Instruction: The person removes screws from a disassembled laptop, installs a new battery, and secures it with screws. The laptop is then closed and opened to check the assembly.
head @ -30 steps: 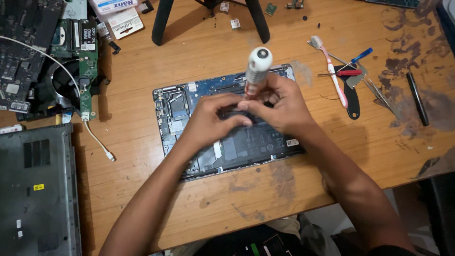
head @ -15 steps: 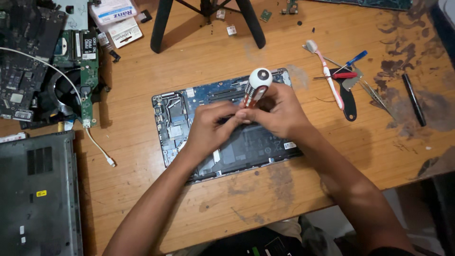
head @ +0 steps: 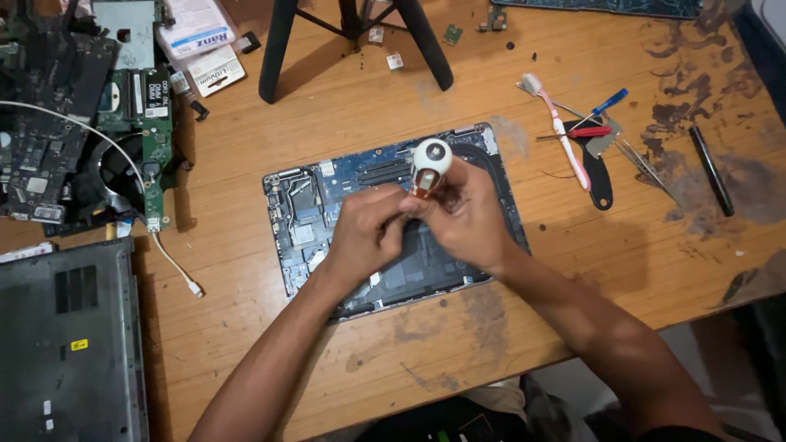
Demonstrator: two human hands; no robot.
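Two hands met over one opened laptop [head: 327,213] on the bench [head: 573,270]: right hand [head: 467,214] clasped one screwdriver [head: 429,164]; left hand [head: 364,233] pinched its shaft.

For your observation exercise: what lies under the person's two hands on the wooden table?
Under the left hand and right hand lies an opened laptop base, its circuit boards showing. The right hand holds a screwdriver. The screwdriver's tip is covered.

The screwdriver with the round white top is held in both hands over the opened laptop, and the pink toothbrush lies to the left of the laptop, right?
Not quite. In the head view the pink toothbrush lies to the right of the opened laptop, among the small tools. The rest holds: the left hand and right hand both hold the screwdriver over it.
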